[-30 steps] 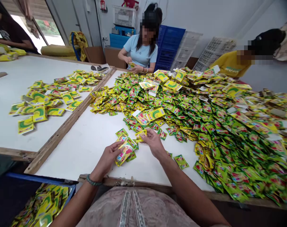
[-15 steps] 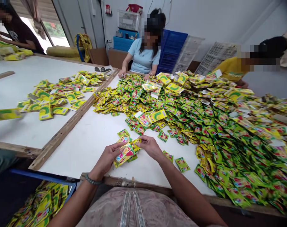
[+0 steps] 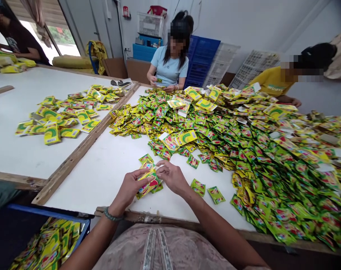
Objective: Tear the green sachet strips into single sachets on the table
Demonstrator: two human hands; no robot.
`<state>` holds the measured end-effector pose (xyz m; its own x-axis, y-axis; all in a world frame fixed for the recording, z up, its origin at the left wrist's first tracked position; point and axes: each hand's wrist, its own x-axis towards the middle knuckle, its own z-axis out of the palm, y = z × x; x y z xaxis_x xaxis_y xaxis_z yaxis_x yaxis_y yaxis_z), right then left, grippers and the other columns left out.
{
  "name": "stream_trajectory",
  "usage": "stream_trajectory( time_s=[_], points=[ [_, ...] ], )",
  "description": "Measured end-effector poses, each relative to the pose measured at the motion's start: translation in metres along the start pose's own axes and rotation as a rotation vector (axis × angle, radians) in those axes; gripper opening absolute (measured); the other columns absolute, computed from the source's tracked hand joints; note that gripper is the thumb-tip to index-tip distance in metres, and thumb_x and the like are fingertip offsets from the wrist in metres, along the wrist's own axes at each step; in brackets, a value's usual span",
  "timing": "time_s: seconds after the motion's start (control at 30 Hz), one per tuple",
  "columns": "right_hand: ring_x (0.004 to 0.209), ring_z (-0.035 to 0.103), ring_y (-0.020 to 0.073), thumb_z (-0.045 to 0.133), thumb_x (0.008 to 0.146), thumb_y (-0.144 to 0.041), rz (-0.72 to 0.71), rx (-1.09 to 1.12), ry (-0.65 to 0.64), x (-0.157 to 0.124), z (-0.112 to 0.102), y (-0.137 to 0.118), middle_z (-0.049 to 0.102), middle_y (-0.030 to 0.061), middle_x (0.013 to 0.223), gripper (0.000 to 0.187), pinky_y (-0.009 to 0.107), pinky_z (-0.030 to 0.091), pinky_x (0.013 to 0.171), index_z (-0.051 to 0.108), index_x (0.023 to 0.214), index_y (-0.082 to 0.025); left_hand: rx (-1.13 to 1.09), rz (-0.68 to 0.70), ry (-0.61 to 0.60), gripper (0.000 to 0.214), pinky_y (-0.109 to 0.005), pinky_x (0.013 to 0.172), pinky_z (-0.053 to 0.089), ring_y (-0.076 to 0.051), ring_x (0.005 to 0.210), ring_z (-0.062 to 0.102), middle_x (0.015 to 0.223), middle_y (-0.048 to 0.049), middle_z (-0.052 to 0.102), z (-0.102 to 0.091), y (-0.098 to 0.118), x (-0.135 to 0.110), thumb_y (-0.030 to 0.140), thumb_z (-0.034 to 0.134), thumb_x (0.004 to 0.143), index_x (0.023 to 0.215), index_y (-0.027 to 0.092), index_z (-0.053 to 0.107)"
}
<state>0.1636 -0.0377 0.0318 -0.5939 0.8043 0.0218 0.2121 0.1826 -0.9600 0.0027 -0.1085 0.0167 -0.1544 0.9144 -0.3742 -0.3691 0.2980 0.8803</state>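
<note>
My left hand point(image 3: 128, 189) grips a small yellow and green carton point(image 3: 146, 189) with a red fruit picture, holding it tilted just above the table. At the carton's upper right end, my right hand point(image 3: 172, 179) has its thumb and fingers pinched together on the edge. Whether a sachet is still between those fingers is hidden. Green sachets point(image 3: 158, 188) lie beneath and behind the carton. To the right of my right hand, two loose green sachets, one nearer point(image 3: 198, 186) and one farther right point(image 3: 216, 195), lie flat on the white tabletop point(image 3: 103, 176).
A large heap of green and yellow sachets point(image 3: 215, 131) covers the right side, with cartons point(image 3: 280, 110) on top. Beyond a wooden strip point(image 3: 86, 148) lie more cartons point(image 3: 52, 133). A blue-rimmed bin point(image 3: 87, 228) holds cartons below left. Co-workers sit around, one in light blue point(image 3: 170, 67) opposite.
My right hand has moved left to the carton's end, and the yellow sachet it held no longer shows. The co-worker opposite has raised both hands, one holding a green sachet.
</note>
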Motion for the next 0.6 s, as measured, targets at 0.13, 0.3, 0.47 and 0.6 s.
stream_trajectory(
  time_s=[0.13, 0.3, 0.47, 0.6],
  points=[
    [0.048, 0.044, 0.0077, 0.052, 0.076, -0.016, 0.076, 0.018, -0.099, -0.001, 0.011, -0.008, 0.057, -0.0075, 0.061, 0.044, 0.017, 0.033, 0.046, 0.041, 0.117, -0.025, -0.029, -0.001, -0.002, 0.05, -0.027, 0.064, 0.052, -0.017, 0.065, 0.066, 0.081, -0.0044, 0.073, 0.005, -0.006, -0.001, 0.029, 0.082, 0.053, 0.099, 0.013, 0.067],
    [0.061, 0.057, 0.0104, 0.052, 0.078, -0.018, 0.026, 0.125, -0.015, 0.004, 0.011, -0.007, 0.065, -0.0027, 0.076, 0.044, 0.021, 0.044, 0.056, 0.041, 0.12, -0.025, 0.042, 0.002, 0.029, 0.054, -0.029, 0.064, 0.051, -0.018, 0.065, 0.065, 0.08, -0.0063, 0.072, -0.012, 0.004, 0.003, 0.032, 0.08, 0.055, 0.102, 0.011, 0.064],
    [0.078, 0.063, 0.016, 0.051, 0.08, -0.025, 0.022, 0.044, 0.353, 0.016, -0.011, 0.017, 0.066, 0.0032, 0.084, 0.021, 0.031, 0.05, 0.074, 0.054, 0.1, -0.02, 0.304, 0.482, 0.712, 0.053, -0.039, 0.079, 0.048, -0.021, 0.085, 0.061, 0.103, -0.0112, 0.064, -0.094, 0.069, 0.021, 0.037, 0.066, 0.071, 0.115, 0.009, 0.054],
    [0.072, 0.062, 0.0162, 0.05, 0.08, -0.027, 0.048, -0.196, 0.346, 0.031, -0.008, 0.03, 0.066, 0.0023, 0.08, 0.015, 0.031, 0.049, 0.07, 0.06, 0.089, -0.021, 0.945, 0.733, 1.151, 0.054, -0.044, 0.092, 0.037, -0.027, 0.105, 0.05, 0.113, -0.0141, 0.056, -0.112, 0.09, 0.033, 0.036, 0.068, 0.069, 0.114, 0.008, 0.053]
  ],
)
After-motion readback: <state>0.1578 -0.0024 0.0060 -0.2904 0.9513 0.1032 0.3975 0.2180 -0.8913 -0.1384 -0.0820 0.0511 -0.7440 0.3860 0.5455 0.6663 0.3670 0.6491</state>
